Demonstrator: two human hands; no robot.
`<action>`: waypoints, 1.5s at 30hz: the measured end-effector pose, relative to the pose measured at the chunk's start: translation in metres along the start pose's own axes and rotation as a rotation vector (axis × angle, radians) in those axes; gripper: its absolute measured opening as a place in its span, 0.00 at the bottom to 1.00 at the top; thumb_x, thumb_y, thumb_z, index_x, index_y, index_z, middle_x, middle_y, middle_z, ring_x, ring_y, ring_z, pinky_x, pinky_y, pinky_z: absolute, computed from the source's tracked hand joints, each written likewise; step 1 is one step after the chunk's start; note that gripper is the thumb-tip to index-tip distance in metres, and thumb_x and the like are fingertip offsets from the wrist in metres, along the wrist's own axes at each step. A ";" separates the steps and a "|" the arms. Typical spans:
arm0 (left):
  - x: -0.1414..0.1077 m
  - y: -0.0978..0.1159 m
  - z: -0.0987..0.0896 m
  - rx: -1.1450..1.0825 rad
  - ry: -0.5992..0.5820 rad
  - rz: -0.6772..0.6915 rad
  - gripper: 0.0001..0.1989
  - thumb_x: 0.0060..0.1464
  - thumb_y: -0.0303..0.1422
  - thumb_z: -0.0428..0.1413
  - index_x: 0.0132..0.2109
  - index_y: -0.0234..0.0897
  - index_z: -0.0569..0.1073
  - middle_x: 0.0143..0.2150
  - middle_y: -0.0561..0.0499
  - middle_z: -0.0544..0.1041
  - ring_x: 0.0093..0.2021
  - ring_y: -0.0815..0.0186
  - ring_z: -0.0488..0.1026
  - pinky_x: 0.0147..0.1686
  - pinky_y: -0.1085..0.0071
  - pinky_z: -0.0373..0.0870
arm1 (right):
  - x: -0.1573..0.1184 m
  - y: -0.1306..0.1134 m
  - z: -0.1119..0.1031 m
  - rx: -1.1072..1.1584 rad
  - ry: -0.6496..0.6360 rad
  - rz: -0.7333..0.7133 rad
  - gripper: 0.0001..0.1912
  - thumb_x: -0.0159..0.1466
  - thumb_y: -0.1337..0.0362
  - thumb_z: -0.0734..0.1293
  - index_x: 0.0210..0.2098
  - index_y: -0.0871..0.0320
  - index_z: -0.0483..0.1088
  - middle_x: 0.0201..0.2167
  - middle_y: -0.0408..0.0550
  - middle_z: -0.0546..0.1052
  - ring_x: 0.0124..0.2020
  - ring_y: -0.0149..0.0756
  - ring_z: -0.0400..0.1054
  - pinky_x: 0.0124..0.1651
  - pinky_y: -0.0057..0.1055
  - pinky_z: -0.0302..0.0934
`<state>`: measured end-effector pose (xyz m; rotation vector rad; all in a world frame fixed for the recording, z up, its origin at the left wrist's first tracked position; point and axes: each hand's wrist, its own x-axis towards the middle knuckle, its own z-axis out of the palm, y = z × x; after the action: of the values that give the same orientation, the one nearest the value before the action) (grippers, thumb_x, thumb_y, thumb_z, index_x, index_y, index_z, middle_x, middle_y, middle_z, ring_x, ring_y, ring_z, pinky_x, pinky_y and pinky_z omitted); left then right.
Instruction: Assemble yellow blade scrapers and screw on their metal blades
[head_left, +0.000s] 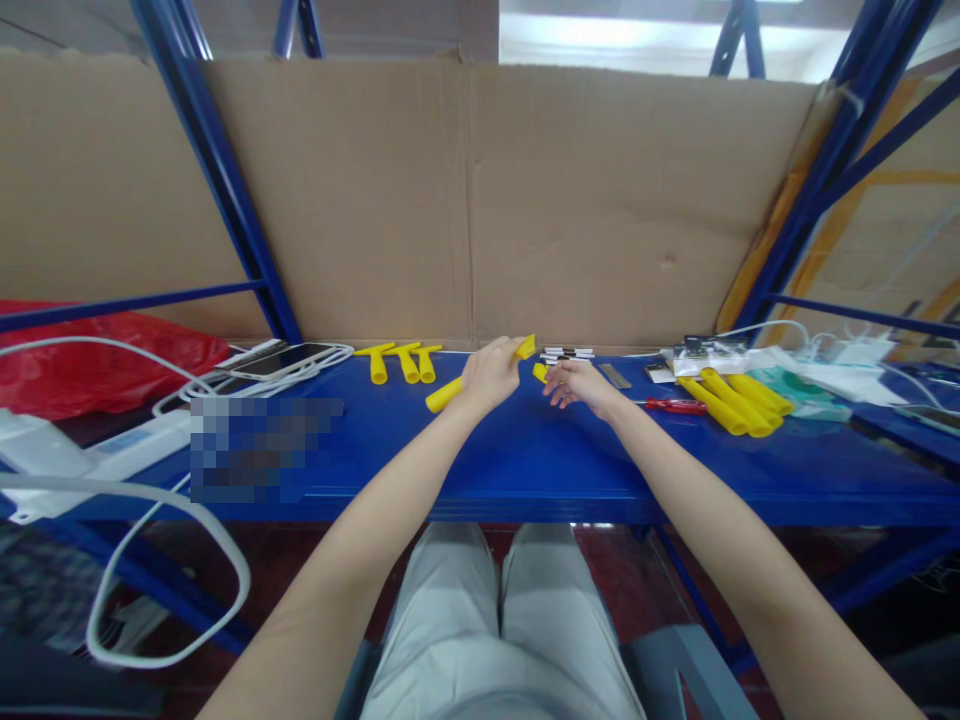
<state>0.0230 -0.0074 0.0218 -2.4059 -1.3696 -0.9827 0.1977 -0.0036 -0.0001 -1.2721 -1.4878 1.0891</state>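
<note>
My left hand (pixel 491 373) is wrapped round a yellow T-shaped scraper handle (pixel 444 396). Its hollow round end sticks out at the lower left, and the flat head shows beyond the fingers at the upper right. The palm hides the middle. My right hand (pixel 577 385) hovers over the blue table with its fingers loosely curled and apart. Close to those fingertips is a small yellow piece (pixel 539 372); whether they touch it I cannot tell. Behind that hand lie black-and-white strips (pixel 568 355), and a grey metal strip (pixel 615 376) is just to its right.
Three yellow T-shaped handles (pixel 410 364) lie at the back left. To the right are a red-handled screwdriver (pixel 676 406) and several yellow tubes (pixel 731 402). White cables (pixel 319 362) and a red bag (pixel 105 355) sit at left. Cardboard (pixel 600 200) walls the back.
</note>
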 end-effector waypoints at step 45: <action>0.015 -0.003 -0.001 -1.441 -0.099 -0.878 0.11 0.51 0.17 0.54 0.24 0.32 0.65 0.15 0.57 0.64 0.13 0.78 0.57 0.12 0.81 0.51 | 0.022 0.026 -0.048 -1.374 0.264 -0.026 0.12 0.61 0.69 0.60 0.39 0.61 0.74 0.48 0.61 0.69 0.54 0.50 0.58 0.51 0.49 0.55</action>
<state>0.0259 0.0042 0.0318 -2.4420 -2.3109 -2.8884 0.2482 0.0246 -0.0124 -2.1216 -2.0464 -0.3290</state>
